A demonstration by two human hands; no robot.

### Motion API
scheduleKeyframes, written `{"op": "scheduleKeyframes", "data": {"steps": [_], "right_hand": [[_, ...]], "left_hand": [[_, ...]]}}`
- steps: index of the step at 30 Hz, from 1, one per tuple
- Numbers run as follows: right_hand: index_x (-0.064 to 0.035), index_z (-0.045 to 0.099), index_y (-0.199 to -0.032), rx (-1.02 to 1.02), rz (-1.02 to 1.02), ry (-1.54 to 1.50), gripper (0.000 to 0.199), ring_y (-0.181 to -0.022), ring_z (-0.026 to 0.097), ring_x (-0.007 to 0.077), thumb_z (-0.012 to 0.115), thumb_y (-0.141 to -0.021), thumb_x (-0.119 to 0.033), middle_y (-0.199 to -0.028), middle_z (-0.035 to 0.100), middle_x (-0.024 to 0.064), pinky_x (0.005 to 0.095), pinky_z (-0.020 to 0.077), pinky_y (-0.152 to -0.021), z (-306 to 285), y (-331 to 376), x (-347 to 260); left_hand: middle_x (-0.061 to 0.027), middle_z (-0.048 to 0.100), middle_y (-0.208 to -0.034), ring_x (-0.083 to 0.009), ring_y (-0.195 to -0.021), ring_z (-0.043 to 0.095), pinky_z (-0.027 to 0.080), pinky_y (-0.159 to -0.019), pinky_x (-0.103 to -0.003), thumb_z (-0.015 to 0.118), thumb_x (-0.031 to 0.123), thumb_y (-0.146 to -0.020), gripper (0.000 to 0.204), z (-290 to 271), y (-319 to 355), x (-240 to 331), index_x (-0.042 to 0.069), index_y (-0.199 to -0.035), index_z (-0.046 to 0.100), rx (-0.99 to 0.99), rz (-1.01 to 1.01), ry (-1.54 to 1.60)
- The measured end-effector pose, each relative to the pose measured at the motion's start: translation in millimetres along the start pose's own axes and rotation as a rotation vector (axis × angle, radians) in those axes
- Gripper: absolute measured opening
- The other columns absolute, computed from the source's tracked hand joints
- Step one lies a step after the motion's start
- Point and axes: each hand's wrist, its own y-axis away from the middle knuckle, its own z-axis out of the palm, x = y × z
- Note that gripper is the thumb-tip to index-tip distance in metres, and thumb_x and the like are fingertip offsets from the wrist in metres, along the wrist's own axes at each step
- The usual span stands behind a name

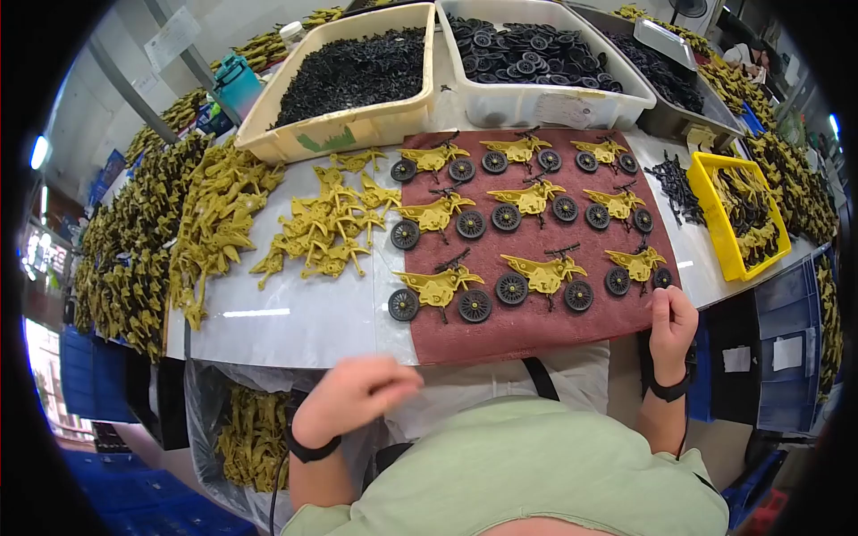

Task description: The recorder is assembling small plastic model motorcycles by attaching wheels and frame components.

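Toy motorbikes with yellow bodies and black spoked wheels stand in three rows on a dark red mat. My left hand hangs in front of the table's near edge, apart from the toys. Its fingers are bent but blurred, so their grip is unclear. By the mat's near right corner, my right hand is closed, thumb against the fingers; whatever it may hold is hidden. The nearest thing to it is a toy motorbike in the front row. Closest to my left hand on the table is another toy motorbike.
Loose yellow body parts lie left of the mat, beside a larger heap. Behind stand a cream bin of small black parts and a white bin of wheels. A yellow basket and black parts sit at right.
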Motion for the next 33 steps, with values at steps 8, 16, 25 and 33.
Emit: {"op": "scheduleKeyframes", "data": {"steps": [8, 16, 25, 33], "right_hand": [[0.0013, 0.052, -0.069, -0.107, 0.002, -0.073, 0.024, -0.054, 0.043, 0.012, 0.059, -0.09, -0.008, -0.058, 0.047, 0.0046, 0.028, 0.0327, -0.051, 29.2, -7.2, -1.0], [0.002, 0.052, -0.069, -0.143, 0.092, -0.125, 0.025, -0.056, 0.044, 0.0121, 0.059, -0.091, -0.009, -0.06, 0.049, 0.0047, 0.0278, 0.0346, -0.053, 31.3, -10.4, 7.1], [0.0022, 0.052, -0.07, -0.133, 0.068, -0.122, 0.025, -0.057, 0.044, 0.0123, 0.058, -0.092, -0.009, -0.061, 0.049, 0.005, 0.0277, 0.0349, -0.054, 31.9, -10.2, 5.1], [0.0022, 0.052, -0.071, -0.125, 0.069, -0.133, 0.025, -0.058, 0.045, 0.0127, 0.058, -0.092, -0.009, -0.061, 0.049, 0.0053, 0.0277, 0.0357, -0.055, 32.5, -9.4, 8.8]], "left_hand": [[-0.0073, 0.057, -0.084, -0.0268, -0.082, 0.055, 0.046, -0.073, -0.037, 0.071, 0.004, -0.074, 0.02, -18.9, -50.3, -24.4, 0.007, -0.094, 0.069, 0.722, 0.146, -0.569], [-0.0124, 0.056, -0.122, -0.0325, -0.105, 0.051, 0.043, -0.092, -0.041, 0.057, -0.01, -0.073, 0.046, -86.9, -55.5, -59.8, 0.008, -0.115, 0.063, 0.805, -0.001, -0.883], [-0.0132, 0.061, -0.114, -0.0339, -0.101, 0.052, 0.043, -0.092, -0.039, 0.058, -0.012, -0.072, 0.058, -130.6, -67.4, -75.9, 0.007, -0.126, 0.055, 0.501, 0.017, -0.835], [-0.0099, 0.062, -0.105, -0.03, -0.103, 0.052, 0.043, -0.094, -0.037, 0.065, -0.006, -0.071, 0.048, -159.3, -72.8, -76.8, 0.005, -0.118, 0.061, 0.388, 0.011, -0.801]]}}
